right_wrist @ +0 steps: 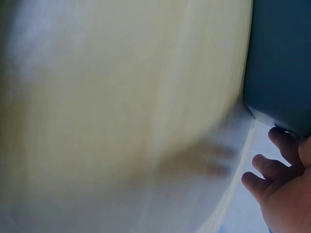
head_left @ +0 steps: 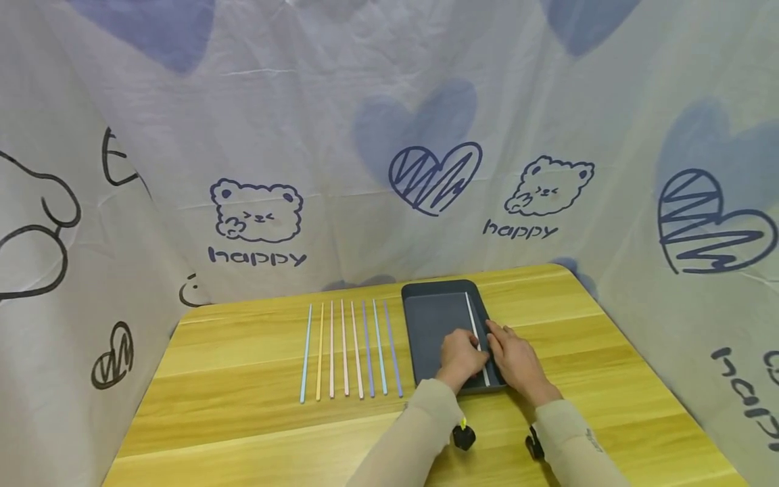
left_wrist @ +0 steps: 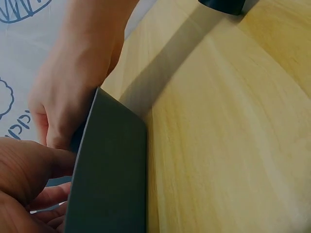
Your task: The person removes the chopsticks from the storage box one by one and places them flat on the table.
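Observation:
A dark grey rectangular tray (head_left: pixel 435 289) lies on the table, and a white chopstick (head_left: pixel 471 314) runs lengthwise inside it along its right wall. My left hand (head_left: pixel 460 353) reaches into the tray with curled fingers and pinches this chopstick near its middle. In the left wrist view the tray's outer wall (left_wrist: pixel 112 165) hides part of those fingers. My right hand (head_left: pixel 516 355) rests at the tray's right rim, its fingers fairly straight. The right wrist view shows its fingers (right_wrist: pixel 266 167) loosely spread beside the tray's corner.
Left of the tray, several pastel chopsticks (head_left: pixel 343 352) in blue, yellow, pink and purple lie side by side in a row. The wooden table (head_left: pixel 243 433) meets a white printed curtain (head_left: pixel 341 223) at the back and sides. Dark wrist devices (head_left: pixel 464 436) hang below the sleeves.

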Motion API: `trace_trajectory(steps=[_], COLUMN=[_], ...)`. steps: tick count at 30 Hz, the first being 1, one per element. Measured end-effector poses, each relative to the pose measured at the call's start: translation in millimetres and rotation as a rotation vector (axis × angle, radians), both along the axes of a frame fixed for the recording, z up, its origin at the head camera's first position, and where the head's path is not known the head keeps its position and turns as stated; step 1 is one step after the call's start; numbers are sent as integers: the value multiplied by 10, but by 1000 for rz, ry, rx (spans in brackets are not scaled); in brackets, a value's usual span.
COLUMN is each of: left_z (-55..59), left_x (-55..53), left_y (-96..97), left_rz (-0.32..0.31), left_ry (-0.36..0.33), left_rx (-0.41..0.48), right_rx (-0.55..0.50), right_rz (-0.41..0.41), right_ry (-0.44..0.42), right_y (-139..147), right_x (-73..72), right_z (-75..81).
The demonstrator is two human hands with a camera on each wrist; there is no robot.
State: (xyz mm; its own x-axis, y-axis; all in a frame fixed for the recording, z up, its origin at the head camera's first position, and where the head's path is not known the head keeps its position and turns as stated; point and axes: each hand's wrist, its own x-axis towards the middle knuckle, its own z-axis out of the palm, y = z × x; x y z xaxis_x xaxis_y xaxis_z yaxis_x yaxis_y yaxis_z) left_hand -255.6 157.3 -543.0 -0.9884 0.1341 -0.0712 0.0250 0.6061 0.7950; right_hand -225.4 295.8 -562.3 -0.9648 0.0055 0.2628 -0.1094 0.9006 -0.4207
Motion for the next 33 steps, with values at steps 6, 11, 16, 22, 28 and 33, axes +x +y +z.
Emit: trace_trajectory(steps=[6,11,16,22,28,33], left_z=[-120,-283,-310,-388,-177,-38], left_x=[-82,-164,-204,-213,-95,-40], left_y=[25,57,46,72,-23,-88], left_rz=[15,36,40,48,40,40], left_ry=[-24,13,8,23,-30,-137], left_rx=[2,22,-2,-25,73,195], right_rx=[16,10,8,-1,3,-1], right_rz=[6,4,7,10,6,-5], right_ry=[21,36,37,25,30,11], right_y=[-6,-12,-6,9,15,19], right_x=[-4,-17,-20,-16,-22,-18], right_z=[3,-10,-21,-26,-44,-41])
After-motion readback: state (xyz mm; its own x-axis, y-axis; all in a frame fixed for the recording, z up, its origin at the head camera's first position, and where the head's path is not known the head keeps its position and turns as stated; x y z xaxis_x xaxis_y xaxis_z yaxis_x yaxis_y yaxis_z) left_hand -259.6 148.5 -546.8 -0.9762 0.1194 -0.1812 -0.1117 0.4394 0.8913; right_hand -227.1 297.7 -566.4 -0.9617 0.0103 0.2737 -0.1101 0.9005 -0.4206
